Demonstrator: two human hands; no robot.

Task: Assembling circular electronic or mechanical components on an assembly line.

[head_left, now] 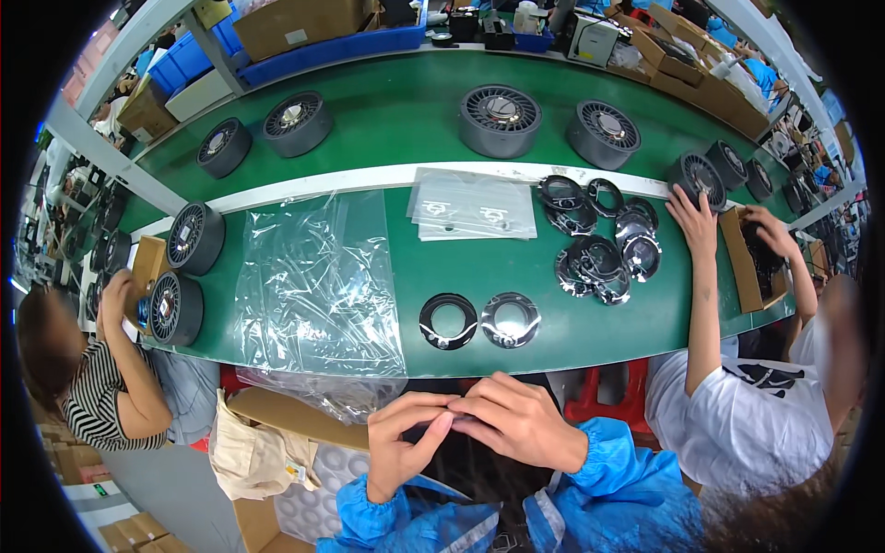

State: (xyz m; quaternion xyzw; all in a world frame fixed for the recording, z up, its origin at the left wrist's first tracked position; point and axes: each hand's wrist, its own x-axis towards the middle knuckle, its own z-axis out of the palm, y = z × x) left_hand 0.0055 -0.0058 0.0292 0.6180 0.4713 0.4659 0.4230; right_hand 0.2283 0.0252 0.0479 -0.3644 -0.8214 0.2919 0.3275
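In the head view, the green, smooth-surfaced worktable (516,276) serves as the landmark. Just off its near edge, both of the person's hands meet over the lap. The left hand (401,442) and the right hand (516,424), each coming out of a blue crinkled sleeve with an elastic cuff, press their fingertips together on a thin, dark, flat piece (458,417); only a sliver of it shows between the fingers, so its full shape cannot be told.

On the table just beyond the hands lie two glossy black flat rings (479,321) side by side, each with a pale round centre. To the right of them on the table sits a loose heap of similar shiny black rings (604,240), overlapping one another. To the left a large clear crinkled plastic bag (313,276) covers the table and spills over its near edge. Behind the two rings, a stack of small clear flat pouches (472,207) rests against a white strip that runs along the table.

Beyond that strip stand dark grey round ribbed fan housings (500,120). At the table's right end another person's hand (693,217) touches one such housing; at its left end a person in a striped top handles another.
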